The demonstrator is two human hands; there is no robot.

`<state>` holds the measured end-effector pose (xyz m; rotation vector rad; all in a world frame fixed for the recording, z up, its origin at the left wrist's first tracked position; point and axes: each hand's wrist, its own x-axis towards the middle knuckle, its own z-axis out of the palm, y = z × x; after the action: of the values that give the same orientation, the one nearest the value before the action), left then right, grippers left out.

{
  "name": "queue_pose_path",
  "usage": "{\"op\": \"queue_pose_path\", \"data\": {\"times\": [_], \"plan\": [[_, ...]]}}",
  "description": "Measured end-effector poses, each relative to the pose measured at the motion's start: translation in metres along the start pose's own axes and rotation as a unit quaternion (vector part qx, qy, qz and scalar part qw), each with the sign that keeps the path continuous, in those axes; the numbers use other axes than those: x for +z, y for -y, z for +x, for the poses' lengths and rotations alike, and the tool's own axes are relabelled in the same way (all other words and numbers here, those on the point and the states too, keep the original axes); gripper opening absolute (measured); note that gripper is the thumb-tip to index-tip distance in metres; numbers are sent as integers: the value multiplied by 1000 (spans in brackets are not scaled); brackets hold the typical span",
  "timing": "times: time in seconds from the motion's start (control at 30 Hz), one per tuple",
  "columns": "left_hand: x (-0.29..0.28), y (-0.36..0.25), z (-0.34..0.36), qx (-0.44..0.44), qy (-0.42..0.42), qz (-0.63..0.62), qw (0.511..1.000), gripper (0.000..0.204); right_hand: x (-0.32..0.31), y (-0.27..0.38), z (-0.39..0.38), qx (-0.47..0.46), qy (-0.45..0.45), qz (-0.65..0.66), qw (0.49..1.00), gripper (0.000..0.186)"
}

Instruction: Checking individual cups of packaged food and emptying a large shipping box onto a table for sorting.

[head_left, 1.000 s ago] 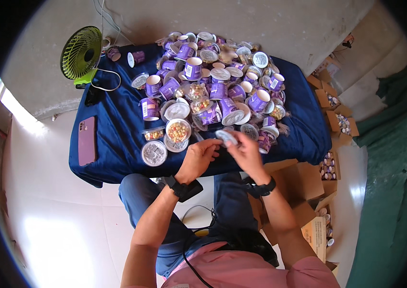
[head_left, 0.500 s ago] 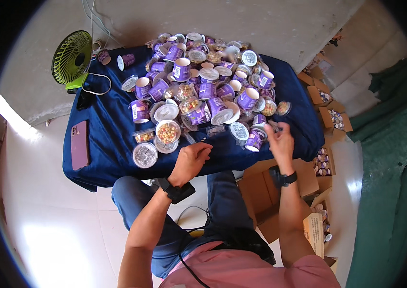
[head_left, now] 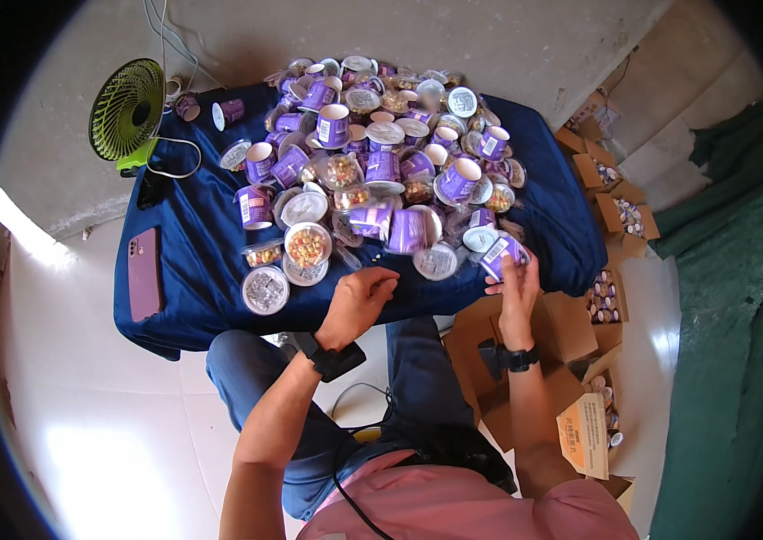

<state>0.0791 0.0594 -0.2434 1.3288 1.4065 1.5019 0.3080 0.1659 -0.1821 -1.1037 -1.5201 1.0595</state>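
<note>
A large heap of purple paper cups (head_left: 333, 126), round white lids and clear tubs of multicoloured popcorn-like pieces (head_left: 307, 245) covers the middle of the table. My right hand (head_left: 518, 292) is closed round a purple paper cup (head_left: 500, 256), which lies tilted at the heap's near right edge. Close to the front edge of the table, my left hand (head_left: 361, 304) has its fingers curled together. Whatever may be in them is hidden. A round lidded tub with a silvery top (head_left: 266, 290) lies to the left of this hand.
Dark blue cloth (head_left: 197, 270) drapes the table. A purple phone (head_left: 144, 274) lies at its left, below a green fan (head_left: 126, 110). Open cardboard boxes (head_left: 565, 324) stand to the right, several with cups inside. A green cloth (head_left: 723, 297) hangs farther right.
My right hand has come down slightly and closed round a purple cup at the heap's near right. Cups and a lid at the heap's front have shifted. My left hand has hardly moved.
</note>
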Motion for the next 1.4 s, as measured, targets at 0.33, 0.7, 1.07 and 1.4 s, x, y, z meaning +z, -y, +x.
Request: {"op": "queue_pose_path", "data": {"times": [0.33, 0.7, 1.07, 1.4], "plan": [[3, -11, -3, -143, 97, -241, 955, 36, 67, 7, -32, -350, 64, -209, 911, 70], [24, 19, 20, 43, 39, -86, 995, 42, 63, -17, -6, -139, 60, 26, 988, 68], [5, 3, 5, 131, -20, 109, 985, 26, 57, -15, -29, -247, -15, -167, 954, 74], [-12, -5, -17, 56, -83, 119, 988, 42, 104, -9, -33, -243, 206, -305, 897, 91]]}}
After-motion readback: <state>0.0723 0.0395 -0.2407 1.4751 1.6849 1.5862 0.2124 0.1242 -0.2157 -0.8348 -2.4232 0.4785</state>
